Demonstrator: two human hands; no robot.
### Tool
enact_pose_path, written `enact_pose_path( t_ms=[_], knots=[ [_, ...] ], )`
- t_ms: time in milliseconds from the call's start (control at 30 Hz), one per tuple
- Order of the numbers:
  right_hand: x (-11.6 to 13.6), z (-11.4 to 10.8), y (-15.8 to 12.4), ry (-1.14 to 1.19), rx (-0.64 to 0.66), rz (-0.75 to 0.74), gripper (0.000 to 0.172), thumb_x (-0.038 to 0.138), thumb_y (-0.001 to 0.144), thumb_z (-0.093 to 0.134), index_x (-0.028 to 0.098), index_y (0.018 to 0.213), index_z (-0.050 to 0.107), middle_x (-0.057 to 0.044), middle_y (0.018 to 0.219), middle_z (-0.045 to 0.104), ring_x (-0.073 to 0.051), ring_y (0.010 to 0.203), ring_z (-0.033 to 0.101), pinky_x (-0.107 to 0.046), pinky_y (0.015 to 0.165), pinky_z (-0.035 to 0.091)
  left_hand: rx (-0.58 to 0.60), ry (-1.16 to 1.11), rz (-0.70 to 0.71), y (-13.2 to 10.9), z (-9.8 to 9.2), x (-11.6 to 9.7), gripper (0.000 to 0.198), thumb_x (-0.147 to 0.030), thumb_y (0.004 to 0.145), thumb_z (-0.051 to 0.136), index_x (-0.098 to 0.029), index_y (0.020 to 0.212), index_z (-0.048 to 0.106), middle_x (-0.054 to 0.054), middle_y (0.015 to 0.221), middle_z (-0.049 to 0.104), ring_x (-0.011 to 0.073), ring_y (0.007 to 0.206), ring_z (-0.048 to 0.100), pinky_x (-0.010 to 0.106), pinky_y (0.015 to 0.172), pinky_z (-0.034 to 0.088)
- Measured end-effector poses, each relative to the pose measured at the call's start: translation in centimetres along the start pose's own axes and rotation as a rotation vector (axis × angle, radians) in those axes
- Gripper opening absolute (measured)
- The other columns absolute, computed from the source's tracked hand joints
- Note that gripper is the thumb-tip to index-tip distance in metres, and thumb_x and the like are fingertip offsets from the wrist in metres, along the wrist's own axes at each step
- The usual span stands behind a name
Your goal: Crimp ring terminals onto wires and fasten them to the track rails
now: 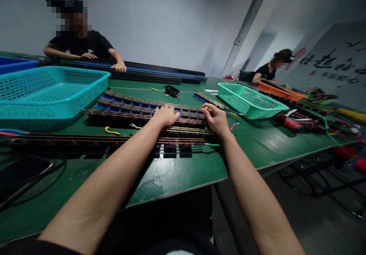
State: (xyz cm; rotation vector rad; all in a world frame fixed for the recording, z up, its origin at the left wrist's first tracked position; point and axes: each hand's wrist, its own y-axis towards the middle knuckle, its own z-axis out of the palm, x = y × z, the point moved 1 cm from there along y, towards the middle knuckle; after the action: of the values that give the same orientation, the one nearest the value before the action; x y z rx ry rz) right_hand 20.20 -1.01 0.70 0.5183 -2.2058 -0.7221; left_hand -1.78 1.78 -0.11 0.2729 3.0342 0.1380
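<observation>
Several long strips of copper-coloured bars on blue and black plastic holders lie across the table in front of me. My left hand (166,116) rests on one of these bar strips (134,114), its fingers curled over the bars and partly hidden. At the right ends of the strips, my right hand (216,119) has thumb and forefinger closed around a small yellow piece (206,108). Nearer to me lies another bar strip (71,138) with black holders. A yellow wire piece (111,131) and a metal wire lug (134,126) lie between the strips.
A turquoise basket (51,108) stands left, a green basket (251,108) and an orange tray (281,91) right. Red-handled tools (297,123) and loose wires lie beyond. A small black box (172,91) sits behind the strips. Two co-workers sit across and far right.
</observation>
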Motion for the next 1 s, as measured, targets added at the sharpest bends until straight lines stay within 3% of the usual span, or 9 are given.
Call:
enact_pose_path(
  t_ms=[233, 400, 567, 700, 867, 1000],
  knots=[
    [-1.3, -0.2, 0.6, 0.085, -0.283, 0.095, 0.035, 0.053, 0.088, 0.043, 0.022, 0.097, 0.055, 0.004, 0.06, 0.051, -0.01, 0.049, 0.047, -0.022, 0.051, 0.037, 0.001, -0.002, 0.005, 0.0, 0.0, 0.1, 0.066, -0.054, 0.087, 0.02, -0.012, 0.128, 0.051, 0.019, 0.136, 0.046, 0.0335, 0.121, 0.046, 0.049, 0.097, 0.036],
    [-2.2, -0.3, 1.0, 0.232, -0.349, 0.169, 0.037, 0.057, 0.087, 0.041, 0.022, 0.096, 0.05, 0.006, 0.055, 0.048, -0.009, 0.041, 0.047, -0.021, 0.042, 0.038, 0.0, -0.005, 0.003, 0.0, 0.0, 0.1, 0.065, -0.053, 0.087, 0.022, -0.012, 0.128, 0.051, 0.019, 0.135, 0.047, 0.0335, 0.121, 0.046, 0.048, 0.098, 0.035],
    [-0.4, -0.8, 0.4, 0.22, -0.305, 0.081, 0.034, 0.05, 0.089, 0.043, 0.023, 0.11, 0.049, -0.001, 0.082, 0.062, -0.007, 0.047, 0.053, -0.021, 0.045, 0.043, 0.005, -0.009, -0.008, 0.0, 0.0, 0.1, 0.065, -0.054, 0.087, 0.022, -0.013, 0.129, 0.05, 0.018, 0.136, 0.046, 0.0332, 0.122, 0.045, 0.047, 0.099, 0.034],
    [1.9, -1.8, -0.9, 0.224, -0.429, 0.004, 0.034, 0.042, 0.088, 0.048, 0.025, 0.118, 0.047, -0.003, 0.092, 0.061, -0.009, 0.055, 0.056, -0.024, 0.049, 0.047, 0.001, -0.011, 0.001, 0.0, 0.0, 0.1, 0.065, -0.054, 0.088, 0.022, -0.013, 0.129, 0.05, 0.018, 0.136, 0.046, 0.033, 0.122, 0.045, 0.047, 0.099, 0.034],
    [2.4, -3.1, -2.2, 0.186, -0.605, -0.015, 0.029, 0.039, 0.091, 0.04, 0.022, 0.111, 0.052, -0.002, 0.078, 0.057, -0.01, 0.054, 0.051, -0.026, 0.05, 0.046, -0.013, -0.011, 0.007, 0.1, 0.1, 0.1, 0.064, -0.052, 0.087, 0.023, -0.012, 0.127, 0.052, 0.019, 0.133, 0.049, 0.0333, 0.119, 0.048, 0.049, 0.097, 0.036],
    [1.5, -3.5, -2.4, 0.171, -0.638, 0.01, 0.029, 0.04, 0.092, 0.037, 0.022, 0.107, 0.052, -0.001, 0.072, 0.055, -0.011, 0.052, 0.051, -0.027, 0.051, 0.046, -0.005, -0.004, 0.001, 0.2, 0.1, 0.1, 0.064, -0.053, 0.087, 0.022, -0.013, 0.127, 0.052, 0.018, 0.134, 0.048, 0.0329, 0.12, 0.047, 0.048, 0.097, 0.036]
  ],
)
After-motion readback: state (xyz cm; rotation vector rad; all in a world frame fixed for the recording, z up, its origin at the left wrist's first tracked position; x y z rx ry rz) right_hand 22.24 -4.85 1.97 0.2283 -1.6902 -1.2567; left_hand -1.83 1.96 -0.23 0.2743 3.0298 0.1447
